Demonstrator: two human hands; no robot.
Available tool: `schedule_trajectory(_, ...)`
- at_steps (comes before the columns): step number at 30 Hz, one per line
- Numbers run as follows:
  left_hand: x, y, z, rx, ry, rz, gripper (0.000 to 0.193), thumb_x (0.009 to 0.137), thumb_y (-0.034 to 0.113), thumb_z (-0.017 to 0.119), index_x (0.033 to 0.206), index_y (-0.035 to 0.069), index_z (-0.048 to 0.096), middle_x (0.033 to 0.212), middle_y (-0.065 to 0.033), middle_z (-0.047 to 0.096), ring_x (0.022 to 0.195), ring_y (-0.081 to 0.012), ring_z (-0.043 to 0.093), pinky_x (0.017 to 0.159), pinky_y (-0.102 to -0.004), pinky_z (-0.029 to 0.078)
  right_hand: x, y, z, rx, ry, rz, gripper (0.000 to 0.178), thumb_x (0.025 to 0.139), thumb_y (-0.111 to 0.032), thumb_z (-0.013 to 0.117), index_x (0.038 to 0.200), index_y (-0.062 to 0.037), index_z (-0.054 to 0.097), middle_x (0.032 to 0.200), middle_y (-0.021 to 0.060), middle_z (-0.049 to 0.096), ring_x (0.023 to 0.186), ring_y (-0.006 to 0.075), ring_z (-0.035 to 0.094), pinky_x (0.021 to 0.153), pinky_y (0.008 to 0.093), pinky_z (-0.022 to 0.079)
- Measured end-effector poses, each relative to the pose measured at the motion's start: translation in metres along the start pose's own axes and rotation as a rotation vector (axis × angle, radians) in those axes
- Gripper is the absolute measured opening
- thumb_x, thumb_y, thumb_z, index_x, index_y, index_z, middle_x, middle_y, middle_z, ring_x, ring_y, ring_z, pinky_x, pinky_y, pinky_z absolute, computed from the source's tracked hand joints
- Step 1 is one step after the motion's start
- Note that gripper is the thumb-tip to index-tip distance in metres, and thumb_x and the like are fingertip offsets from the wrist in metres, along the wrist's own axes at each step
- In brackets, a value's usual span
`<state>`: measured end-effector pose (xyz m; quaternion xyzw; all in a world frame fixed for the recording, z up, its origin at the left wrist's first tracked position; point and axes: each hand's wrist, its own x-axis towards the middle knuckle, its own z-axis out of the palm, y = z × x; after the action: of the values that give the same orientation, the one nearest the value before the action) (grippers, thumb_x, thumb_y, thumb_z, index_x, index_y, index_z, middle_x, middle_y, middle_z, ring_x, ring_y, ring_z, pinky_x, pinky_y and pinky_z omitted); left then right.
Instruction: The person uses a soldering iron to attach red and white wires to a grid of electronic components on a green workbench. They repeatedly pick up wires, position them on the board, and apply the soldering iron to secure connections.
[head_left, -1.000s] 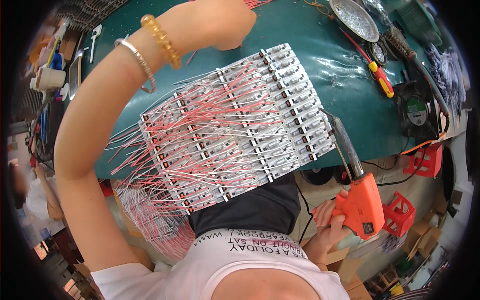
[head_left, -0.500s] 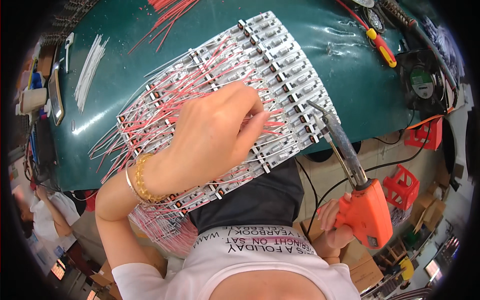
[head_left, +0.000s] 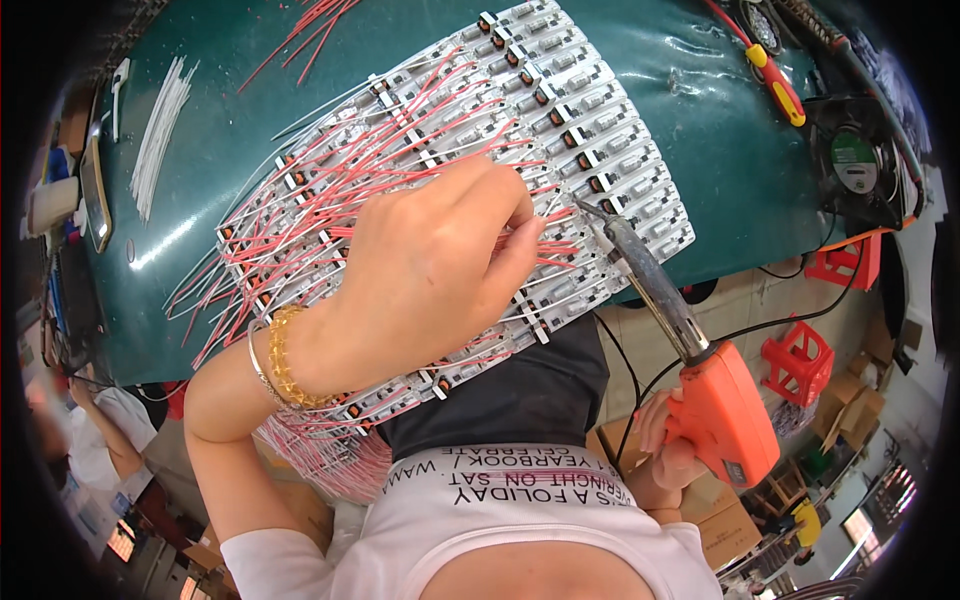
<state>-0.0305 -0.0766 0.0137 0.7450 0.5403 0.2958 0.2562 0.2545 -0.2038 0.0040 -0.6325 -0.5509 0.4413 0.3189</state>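
Note:
A panel of small white circuit boards lies across the near edge of the table, with rows of black and orange parts on it. Red and white wires stick out over its left and middle portions. My left hand is closed over the panel, thumb and fingers pinching several thin wires whose ends poke out to the right. In my right hand is an orange soldering gun. Its metal tip sits over the board rows just right of my left fingertips; whether it touches a joint I cannot tell.
Loose white wires and red wires lie on the green table. A red and yellow screwdriver rests near a black fan at the right. Below stand red stools. A black cable passes beside my lap.
The soldering gun's tip has moved left across the panel, closer to my left fingertips. My left hand keeps its pinch and has hardly moved.

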Motion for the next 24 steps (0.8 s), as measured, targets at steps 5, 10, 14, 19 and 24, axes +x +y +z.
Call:
schedule_trajectory(5,-0.002,-0.001,0.000,-0.036,0.022,-0.002,0.009,0.079,-0.002,0.068,0.078,-0.002,0.058,0.072,-0.0090,0.059,0.059,-0.0186,0.058,0.053,-0.0281,0.047,0.000,0.003,-0.003,0.028,-0.042,-0.032,0.066,0.079,-0.074,0.053,0.076,-0.0087,0.060,0.067,-0.0012,0.053,0.066,0.0193,0.053,0.060,0.0324,0.039)
schedule_trajectory(10,-0.002,0.000,-0.001,-0.034,0.023,-0.008,0.009,0.079,-0.002,0.068,0.078,-0.002,0.059,0.072,-0.0088,0.059,0.059,-0.0181,0.057,0.052,-0.0275,0.046,-0.001,0.007,0.002,-0.031,0.052,-0.063,0.065,0.080,-0.074,0.050,0.070,-0.0100,0.059,0.063,-0.0008,0.052,0.061,0.0197,0.051,0.054,0.0316,0.038)
schedule_trajectory(14,-0.002,0.000,0.000,-0.010,0.017,-0.006,0.009,0.079,-0.002,0.068,0.078,-0.002,0.059,0.071,-0.0086,0.058,0.058,-0.0181,0.057,0.051,-0.0278,0.045,0.002,0.005,0.002,-0.067,0.030,-0.125,0.064,0.083,-0.072,0.049,0.062,-0.0113,0.053,0.059,-0.0011,0.051,0.056,0.0192,0.049,0.052,0.0314,0.037)
schedule_trajectory(19,-0.002,-0.001,0.001,0.009,0.020,0.003,0.009,0.078,-0.001,0.068,0.078,-0.002,0.059,0.071,-0.0088,0.059,0.058,-0.0189,0.057,0.051,-0.0285,0.045,0.010,-0.001,0.002,0.119,-0.069,-0.123,0.060,0.084,-0.066,0.055,0.059,-0.0118,0.050,0.056,-0.0018,0.048,0.053,0.0188,0.049,0.053,0.0319,0.038)
schedule_trajectory(24,-0.002,0.000,0.001,0.019,0.027,0.008,0.009,0.078,-0.001,0.069,0.078,-0.002,0.060,0.071,-0.0091,0.059,0.059,-0.0196,0.058,0.051,-0.0289,0.045,0.009,0.005,0.004,0.217,-0.078,-0.148,0.056,0.084,-0.061,0.060,0.059,-0.0114,0.050,0.056,-0.0009,0.048,0.054,0.0184,0.050,0.055,0.0321,0.040)
